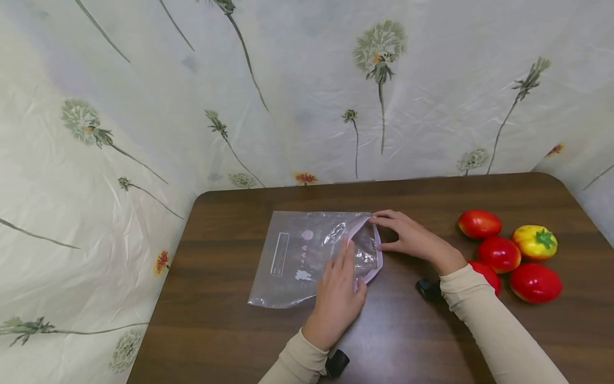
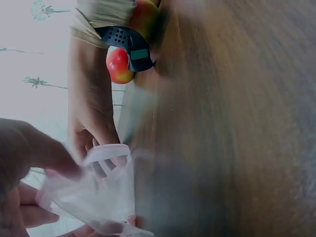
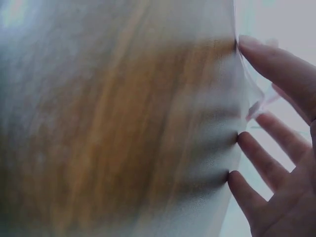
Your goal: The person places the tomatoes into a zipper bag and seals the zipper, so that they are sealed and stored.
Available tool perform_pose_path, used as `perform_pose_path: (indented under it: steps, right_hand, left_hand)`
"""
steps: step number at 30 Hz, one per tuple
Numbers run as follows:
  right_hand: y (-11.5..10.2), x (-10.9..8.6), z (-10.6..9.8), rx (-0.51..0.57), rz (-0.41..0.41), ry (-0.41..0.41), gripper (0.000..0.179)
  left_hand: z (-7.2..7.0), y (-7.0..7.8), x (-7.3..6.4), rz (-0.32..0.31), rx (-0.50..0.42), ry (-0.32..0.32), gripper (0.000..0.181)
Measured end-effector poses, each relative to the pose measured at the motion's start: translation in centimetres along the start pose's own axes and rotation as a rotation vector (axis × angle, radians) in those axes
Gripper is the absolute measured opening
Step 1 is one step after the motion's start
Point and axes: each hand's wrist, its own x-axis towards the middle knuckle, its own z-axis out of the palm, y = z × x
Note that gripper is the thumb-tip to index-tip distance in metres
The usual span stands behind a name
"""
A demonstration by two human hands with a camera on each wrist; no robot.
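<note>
A clear plastic bag (image 1: 288,250) with pink edging and small printed pictures lies flat on the table, its mouth facing right and parted. From the near side my left hand (image 1: 336,298) lies over the upper film, holding the pink rim; the left wrist view shows its thumb (image 2: 49,153) against that rim. Across the mouth, my right hand (image 1: 412,237) has its fingers spread, touching the far corner and the lower edge. Several of its fingertips (image 3: 237,175) meet the table in the right wrist view. Inside the mouth only film shows.
Several glossy red fruits, among them a red one (image 1: 535,282), sit at the table's right side beside the right forearm. A yellow-red fruit (image 1: 534,242) with a green leaf mark is among them. A flower-print sheet (image 1: 307,96) hangs behind the brown table (image 1: 216,341).
</note>
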Motion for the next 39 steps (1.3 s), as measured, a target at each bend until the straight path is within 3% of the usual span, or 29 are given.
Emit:
perform_pose_path:
  steps: [6,16,25,32,39]
  right_hand:
    - [0.0,0.0,0.1,0.007,0.001,-0.008,0.075]
    - [-0.1,0.0,0.4,0.029,-0.001,-0.005,0.08]
    - [-0.3,0.0,0.4,0.052,-0.008,-0.008,0.088]
    - [-0.8,0.0,0.4,0.056,0.036,-0.027,0.102]
    - [-1.4,0.3,0.3,0.044,0.047,-0.025,0.104]
  left_hand:
    - [0.0,-0.4,0.0,0.005,-0.024,0.06,0.07]
    - [0.7,-0.8,-0.3,-0.059,-0.088,0.036,0.099]
    - [1.4,-1.1,-0.1,-0.06,-0.126,0.083,0.104]
    - [1.3,-0.6,-0.1,-0.043,-0.081,0.123,0.104]
    - [1.2,-0.5,0.1,-0.04,-0.056,0.153,0.106]
